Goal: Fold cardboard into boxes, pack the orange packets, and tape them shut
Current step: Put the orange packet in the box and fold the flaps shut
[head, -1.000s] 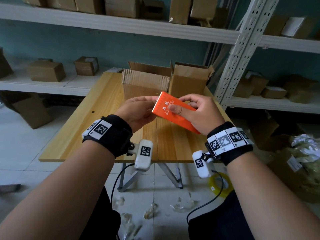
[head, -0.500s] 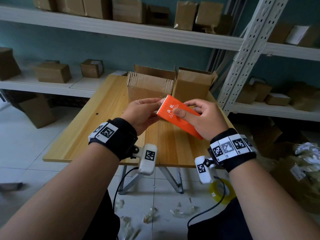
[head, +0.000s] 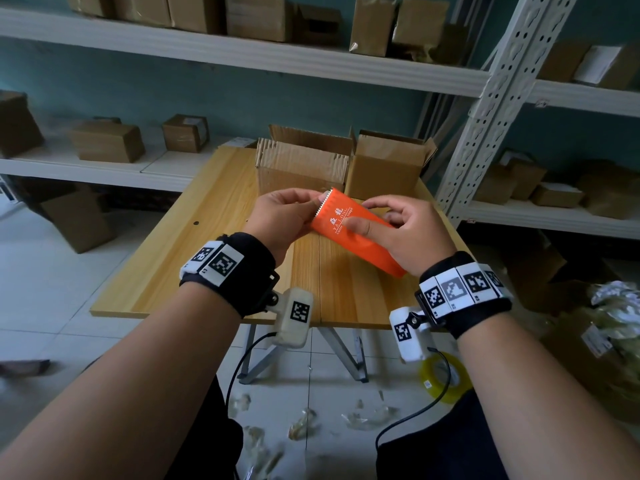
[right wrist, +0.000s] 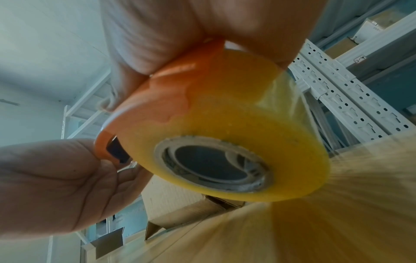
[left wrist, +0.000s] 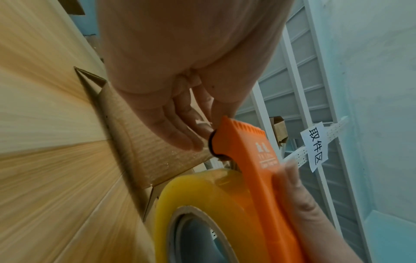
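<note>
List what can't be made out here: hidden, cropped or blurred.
- Box contents: head view, the two open cardboard boxes show only outer walls and flaps; insides hidden.
- Tape roll: hidden in head view under the orange tape dispenser and right hand.
- Loose tape end: left wrist view, left hand fingers cover the toothed edge.
- Dispenser print: too small and blurred.
- Orange packets: none in view.

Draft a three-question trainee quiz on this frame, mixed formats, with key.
1. True or false: the right hand grips the orange tape dispenser.
2. The left hand pinches at the dispenser's: A) serrated end B) roll core C) rear end
3. Fill in: two open boxes stand at the table's ____ edge.

Key: 1 true; 2 A; 3 far
</note>
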`<state>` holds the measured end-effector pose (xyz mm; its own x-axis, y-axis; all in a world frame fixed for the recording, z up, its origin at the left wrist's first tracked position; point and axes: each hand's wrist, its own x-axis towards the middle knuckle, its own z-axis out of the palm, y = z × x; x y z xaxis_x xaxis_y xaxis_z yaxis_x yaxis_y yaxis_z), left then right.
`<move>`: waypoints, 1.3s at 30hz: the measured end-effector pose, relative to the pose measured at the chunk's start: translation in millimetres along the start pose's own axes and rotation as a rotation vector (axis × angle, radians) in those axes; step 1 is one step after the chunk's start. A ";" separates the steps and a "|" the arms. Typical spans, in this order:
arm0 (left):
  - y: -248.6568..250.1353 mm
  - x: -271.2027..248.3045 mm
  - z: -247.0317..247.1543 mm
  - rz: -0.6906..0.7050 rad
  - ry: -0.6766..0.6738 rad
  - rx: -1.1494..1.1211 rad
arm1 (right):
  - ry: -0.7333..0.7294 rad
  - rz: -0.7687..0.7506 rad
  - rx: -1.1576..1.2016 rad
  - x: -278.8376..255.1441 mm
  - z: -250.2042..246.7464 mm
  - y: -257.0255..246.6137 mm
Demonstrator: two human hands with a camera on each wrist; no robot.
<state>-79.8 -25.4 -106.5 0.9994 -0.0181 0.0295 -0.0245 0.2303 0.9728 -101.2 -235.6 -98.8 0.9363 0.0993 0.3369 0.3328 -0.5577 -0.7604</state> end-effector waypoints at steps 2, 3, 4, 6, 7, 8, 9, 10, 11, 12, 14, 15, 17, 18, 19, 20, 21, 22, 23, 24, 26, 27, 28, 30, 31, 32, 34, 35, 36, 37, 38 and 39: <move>-0.1 -0.6 0.2 -0.004 0.004 -0.009 | -0.003 -0.006 -0.003 -0.2 -0.8 0.8; -0.5 -0.5 0.4 -0.006 0.009 -0.020 | -0.002 -0.007 -0.008 -0.1 -1.2 1.0; -1.2 -0.2 0.5 -0.008 0.015 -0.029 | 0.000 -0.008 -0.015 -0.1 -1.4 1.2; -2.7 -0.1 0.7 -0.004 0.022 -0.031 | 0.007 -0.005 -0.020 -0.1 -0.2 0.8; -3.3 0.0 0.7 0.001 0.023 -0.024 | 0.009 -0.003 -0.026 -0.1 0.8 0.8; -3.7 -0.2 0.8 0.007 0.025 -0.012 | 0.007 -0.003 -0.037 0.0 1.9 1.0; -4.0 -0.2 0.8 0.013 0.028 0.000 | 0.004 -0.002 -0.046 0.3 2.8 1.4; -3.9 -0.5 0.8 0.019 0.028 0.008 | 0.000 0.000 -0.052 0.3 3.1 1.1; -3.8 -0.5 0.7 0.027 0.027 0.014 | -0.004 0.002 -0.057 0.5 2.6 1.6; -3.8 -0.3 0.4 0.034 0.027 0.019 | -0.011 0.002 -0.062 0.7 2.0 1.7; -3.8 0.6 -1.8 0.042 0.023 0.017 | -0.018 -0.001 -0.070 1.0 1.0 1.6; -3.8 0.6 -2.9 0.042 0.018 0.010 | -0.015 -0.005 -0.072 1.0 0.8 1.9; -3.2 0.4 -4.0 0.035 0.007 0.000 | -0.005 -0.012 -0.080 1.6 0.3 3.7; -2.9 -0.2 -4.5 0.030 0.002 0.002 | -0.006 -0.014 -0.088 1.5 -0.1 4.4; -2.7 -0.7 -5.3 0.027 -0.003 0.005 | -0.011 -0.015 -0.099 1.2 0.1 4.3; -2.4 -1.4 -6.3 0.024 -0.009 0.009 | -0.016 -0.013 -0.112 0.7 0.3 3.3; -2.0 -1.9 -6.9 0.021 -0.018 0.012 | -0.020 -0.008 -0.124 0.3 0.4 2.8; -1.3 -2.2 -7.3 0.014 -0.029 0.012 | -0.024 -0.003 -0.132 -0.1 0.0 2.4; -1.3 -2.1 -7.7 0.002 -0.037 0.010 | -0.027 0.002 -0.136 -0.7 -0.5 2.1; -1.4 -2.3 -8.1 -0.016 -0.044 0.005 | -0.030 0.006 -0.140 -1.3 -0.9 1.7; -1.9 -2.8 -9.7 -0.057 -0.059 -0.010 | -0.036 0.009 -0.144 -2.9 -2.0 0.4; -2.3 -2.9 -10.6 -0.072 -0.065 -0.015 | -0.040 0.007 -0.148 -3.9 -2.4 -0.1; -2.8 -2.8 -11.5 -0.083 -0.066 -0.015 | -0.046 0.005 -0.153 -5.0 -3.1 -0.2; -3.4 -4.0 -12.7 -0.091 -0.071 -0.005 | -0.061 0.002 -0.157 -7.8 -4.2 -0.8; -3.4 -4.8 -13.0 -0.093 -0.076 -0.003 | -0.067 0.000 -0.155 -9.0 -5.1 -1.2; -3.3 -5.5 -13.1 -0.094 -0.080 -0.003 | -0.071 0.000 -0.152 -9.7 -6.3 -1.4; -3.4 -6.6 -14.1 -0.096 -0.086 -0.011 | -0.077 0.006 -0.136 -11.1 -9.0 -1.6; -3.4 -6.8 -15.0 -0.097 -0.088 -0.025 | -0.076 0.008 -0.130 -11.6 -10.6 -1.5; -2.8 -7.0 -16.1 -0.097 -0.092 -0.045 | -0.073 0.010 -0.129 -11.9 -12.3 -0.9; -2.2 -7.1 -17.5 -0.096 -0.097 -0.063 | -0.069 0.013 -0.130 -12.3 -13.9 -0.1; -1.2 -7.5 -18.8 -0.097 -0.101 -0.076 | -0.067 0.015 -0.129 -12.7 -15.3 1.0; -0.1 -8.1 -19.9 -0.098 -0.105 -0.081 | -0.068 0.017 -0.128 -13.1 -16.4 1.6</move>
<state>-87.4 -5.9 -111.5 0.9888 -0.1449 -0.0366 0.0792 0.3005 0.9505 -114.8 -251.3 -95.3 0.9484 0.1420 0.2833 0.3041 -0.6599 -0.6871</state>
